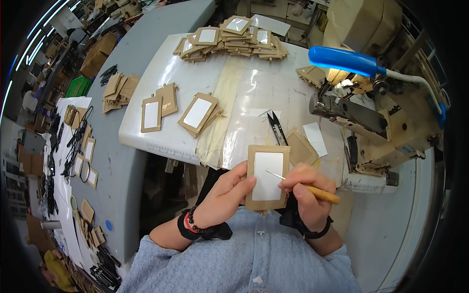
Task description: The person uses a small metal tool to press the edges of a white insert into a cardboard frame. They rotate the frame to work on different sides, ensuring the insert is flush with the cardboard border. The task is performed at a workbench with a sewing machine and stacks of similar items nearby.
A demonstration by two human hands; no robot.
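Observation:
My left hand (pixel 225 193) holds a tan rectangular frame with a white window (pixel 266 177) upright in front of my chest, thumb on its left edge. In my right hand (pixel 309 193) is a thin tool with a yellow wooden handle (pixel 323 194); its metal tip touches the white window near its right side. Black thread snips (pixel 276 126) lie on the white table (pixel 254 88) just beyond the frame, next to another tan frame (pixel 301 148) and a white card (pixel 315 138).
A pile of tan frames (pixel 233 38) sits at the table's far edge, and more frames (pixel 198 113) lie to the left. A beige sewing machine (pixel 386 127) with a blue lamp (pixel 344 61) stands at the right. Cluttered benches run along the left.

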